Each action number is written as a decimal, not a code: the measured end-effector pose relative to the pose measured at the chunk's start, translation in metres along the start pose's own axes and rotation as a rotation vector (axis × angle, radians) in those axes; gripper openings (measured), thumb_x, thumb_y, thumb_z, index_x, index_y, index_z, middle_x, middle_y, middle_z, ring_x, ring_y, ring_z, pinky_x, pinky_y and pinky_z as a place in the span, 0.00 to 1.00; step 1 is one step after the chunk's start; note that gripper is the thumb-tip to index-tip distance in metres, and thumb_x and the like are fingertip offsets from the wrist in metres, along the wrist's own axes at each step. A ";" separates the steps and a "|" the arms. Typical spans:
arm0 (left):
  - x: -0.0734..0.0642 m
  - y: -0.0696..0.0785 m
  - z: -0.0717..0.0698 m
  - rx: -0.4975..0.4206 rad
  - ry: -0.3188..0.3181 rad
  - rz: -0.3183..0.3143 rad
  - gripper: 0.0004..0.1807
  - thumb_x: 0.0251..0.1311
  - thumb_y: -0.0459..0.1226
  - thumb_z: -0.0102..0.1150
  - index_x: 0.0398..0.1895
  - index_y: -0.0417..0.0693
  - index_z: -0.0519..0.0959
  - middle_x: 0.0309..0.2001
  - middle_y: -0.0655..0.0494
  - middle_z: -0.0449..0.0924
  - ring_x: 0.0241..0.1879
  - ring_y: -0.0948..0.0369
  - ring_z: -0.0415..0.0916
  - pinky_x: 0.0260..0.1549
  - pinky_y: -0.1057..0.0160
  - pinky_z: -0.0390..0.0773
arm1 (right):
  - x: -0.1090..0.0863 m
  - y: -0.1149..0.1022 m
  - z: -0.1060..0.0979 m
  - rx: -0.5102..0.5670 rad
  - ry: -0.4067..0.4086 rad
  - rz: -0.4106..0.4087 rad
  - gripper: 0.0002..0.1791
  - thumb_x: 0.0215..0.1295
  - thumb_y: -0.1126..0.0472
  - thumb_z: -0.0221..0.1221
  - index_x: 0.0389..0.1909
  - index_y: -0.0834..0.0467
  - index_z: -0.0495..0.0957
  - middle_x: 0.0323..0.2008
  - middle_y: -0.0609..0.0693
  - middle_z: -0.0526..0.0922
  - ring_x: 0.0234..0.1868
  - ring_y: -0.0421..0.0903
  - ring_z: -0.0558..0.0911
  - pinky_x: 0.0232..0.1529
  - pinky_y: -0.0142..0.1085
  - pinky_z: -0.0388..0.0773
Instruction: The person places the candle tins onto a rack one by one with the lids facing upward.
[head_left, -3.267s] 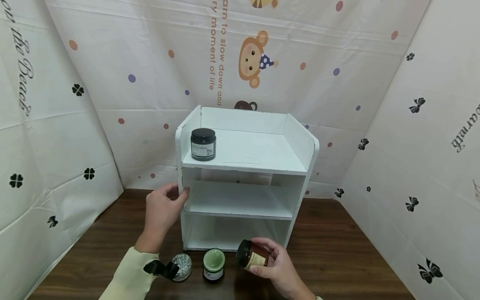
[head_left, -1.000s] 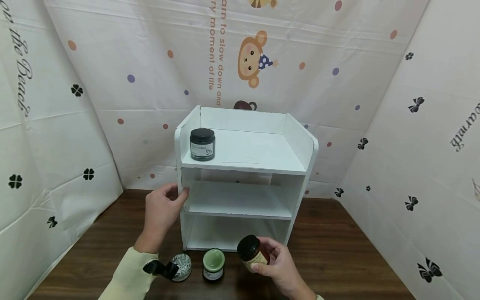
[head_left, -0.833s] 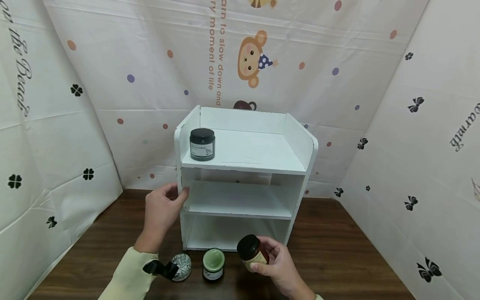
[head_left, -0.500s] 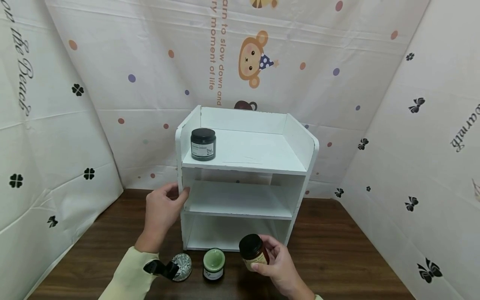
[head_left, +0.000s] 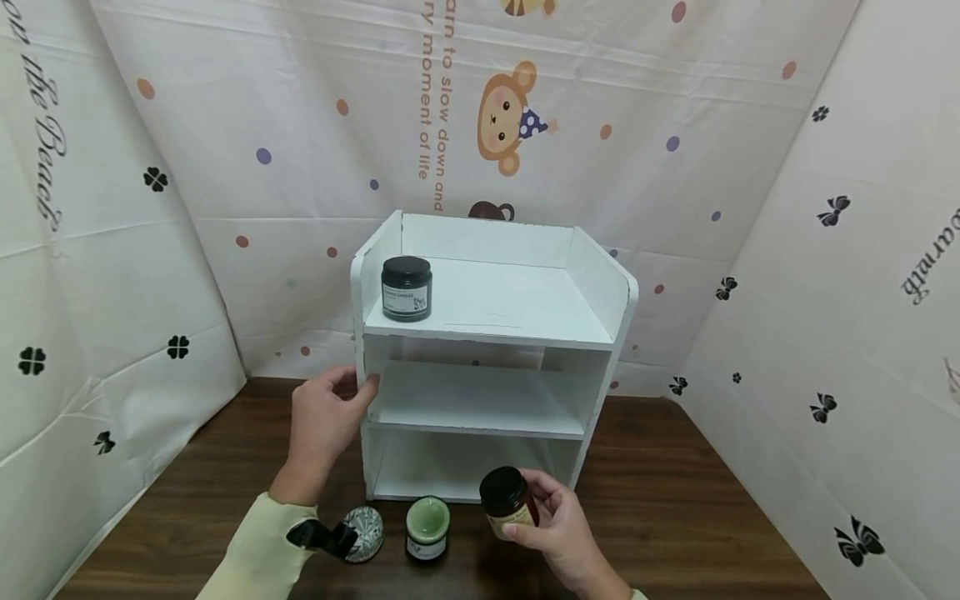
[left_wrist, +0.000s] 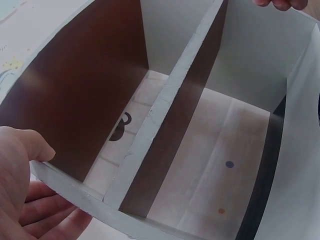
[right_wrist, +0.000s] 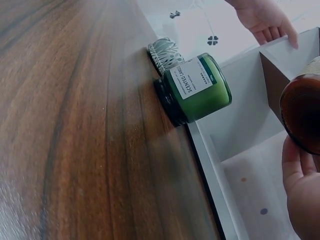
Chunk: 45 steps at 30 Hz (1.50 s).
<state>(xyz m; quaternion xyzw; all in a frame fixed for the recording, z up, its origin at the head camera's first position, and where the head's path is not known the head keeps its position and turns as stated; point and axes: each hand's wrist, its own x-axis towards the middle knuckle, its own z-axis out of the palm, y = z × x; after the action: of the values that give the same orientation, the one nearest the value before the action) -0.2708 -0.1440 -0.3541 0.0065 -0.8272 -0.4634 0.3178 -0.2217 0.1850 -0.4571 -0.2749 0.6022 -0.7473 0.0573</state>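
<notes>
My left hand (head_left: 322, 421) grips the left side panel of a white three-tier shelf (head_left: 480, 396), thumb inside and fingers outside, as the left wrist view confirms. In my right hand (head_left: 562, 533) is an amber jar candle (head_left: 504, 493) with a black lid and a pale label. It is held tilted above the table, in front of the shelf's lower right; its base (right_wrist: 306, 112) faces the right wrist camera. A green jar candle (right_wrist: 200, 90) stands upside down on its black lid, left of the held jar. Beside it sits a small patterned tin (head_left: 366, 533), partly hidden by the left wrist strap.
A dark jar candle (head_left: 407, 290) with a white label stands at the left of the shelf's top tier. The brown wooden table (head_left: 675, 500) extends on both sides. Printed white cloth (head_left: 300, 192) hangs behind and along the sides.
The amber jar has turned in my right hand: its lid pointed left earlier and now points more upward. My left hand and the other candles have not moved.
</notes>
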 end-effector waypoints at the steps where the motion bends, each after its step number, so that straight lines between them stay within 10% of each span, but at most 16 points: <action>1: 0.000 0.000 0.000 -0.001 -0.002 -0.001 0.18 0.64 0.44 0.67 0.48 0.40 0.88 0.40 0.41 0.90 0.40 0.49 0.88 0.41 0.46 0.86 | 0.000 0.000 0.000 -0.005 0.000 0.000 0.29 0.58 0.73 0.68 0.61 0.64 0.73 0.55 0.46 0.85 0.55 0.40 0.83 0.57 0.30 0.79; 45: 0.000 0.000 0.000 -0.001 -0.013 -0.002 0.18 0.64 0.44 0.66 0.48 0.40 0.87 0.41 0.41 0.90 0.41 0.49 0.88 0.42 0.46 0.86 | 0.000 -0.005 0.002 -0.087 0.011 -0.014 0.35 0.55 0.73 0.71 0.62 0.76 0.68 0.54 0.47 0.85 0.55 0.40 0.83 0.58 0.31 0.79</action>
<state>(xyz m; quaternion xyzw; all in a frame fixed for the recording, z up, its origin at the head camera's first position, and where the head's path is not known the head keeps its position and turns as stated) -0.2706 -0.1442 -0.3545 0.0043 -0.8291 -0.4641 0.3118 -0.2195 0.1848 -0.4522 -0.2773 0.6324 -0.7224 0.0365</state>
